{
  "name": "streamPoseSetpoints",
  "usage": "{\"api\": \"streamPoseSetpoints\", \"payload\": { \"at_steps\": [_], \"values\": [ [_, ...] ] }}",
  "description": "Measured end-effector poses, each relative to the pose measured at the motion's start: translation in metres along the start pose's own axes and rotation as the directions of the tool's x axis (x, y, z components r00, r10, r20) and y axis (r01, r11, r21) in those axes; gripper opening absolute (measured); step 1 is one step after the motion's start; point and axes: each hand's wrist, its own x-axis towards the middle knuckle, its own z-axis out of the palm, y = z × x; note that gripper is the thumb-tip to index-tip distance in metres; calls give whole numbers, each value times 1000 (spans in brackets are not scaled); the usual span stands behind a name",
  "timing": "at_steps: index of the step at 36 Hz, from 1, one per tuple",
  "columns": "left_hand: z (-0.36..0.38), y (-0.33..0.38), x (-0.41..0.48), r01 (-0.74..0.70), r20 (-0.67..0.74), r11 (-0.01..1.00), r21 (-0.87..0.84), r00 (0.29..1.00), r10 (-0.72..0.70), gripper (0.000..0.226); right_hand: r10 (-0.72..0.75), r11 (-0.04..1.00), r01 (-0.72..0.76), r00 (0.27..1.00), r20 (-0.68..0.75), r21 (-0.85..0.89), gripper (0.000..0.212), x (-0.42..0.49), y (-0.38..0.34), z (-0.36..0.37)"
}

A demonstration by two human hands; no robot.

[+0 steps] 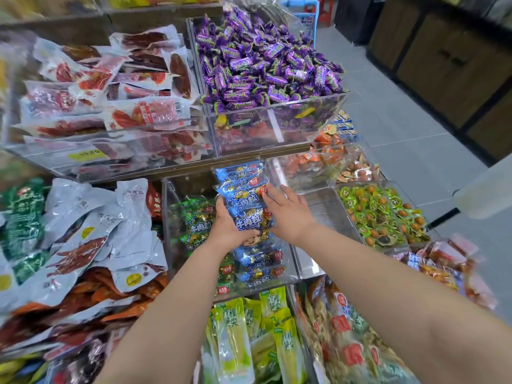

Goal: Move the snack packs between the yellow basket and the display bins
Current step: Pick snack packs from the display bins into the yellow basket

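A: "Well, in the head view, who holds what?"

B: "The left hand point(230, 225) curls round the near end of the blue snack packs point(243, 189), a fanned stack over the clear display bin point(166, 223); the right hand point(288, 214) presses straight fingers on its right edge."

A: "How should the person set it down?"

B: "Probably level, squeezed from both sides so none slips. The stack's long axis runs away from the person, far end raised, printed faces up."

Grey tiled floor point(401, 112) runs beside dark wooden cabinets point(448, 59) on the right.
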Motion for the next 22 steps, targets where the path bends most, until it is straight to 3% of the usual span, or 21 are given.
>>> {"api": "streamPoseSetpoints", "payload": {
  "at_steps": [4, 7, 10, 13, 17, 20, 22],
  "values": [
    [-7, 2, -11, 24, -56, 1000, 14, 998, -23, 130, -27, 950, 63, 992, -121, 304, 74, -20, 10, 4],
    [-14, 8, -26, 75, -155, 996, -38, 985, -80, 117, 123, 805, 6, 977, -176, 594, 57, -39, 12, 8],
    [-17, 15, -52, 62, -358, 978, -201, 924, -132, 88, 275, 664, -66, 948, -161, 745, 41, -59, 15, 14],
    [-14, 19, -84, 6, -465, 980, -199, 880, -100, 44, 404, 533, -129, 907, -117, 836, 30, -82, 23, 28],
    [19, 24, -124, -44, -328, 962, -268, 943, -48, 13, 507, 329, -151, 861, -39, 932, 20, -130, 33, 52],
    [63, 20, -152, 9, -174, 964, -264, 983, -56, 3, 575, 303, -170, 817, -38, 938, 19, -177, 42, 70],
    [95, 14, -172, 47, -79, 968, -245, 995, -68, 10, 608, 260, -211, 794, 10, 942, 17, -212, 51, 86]
  ]
}}
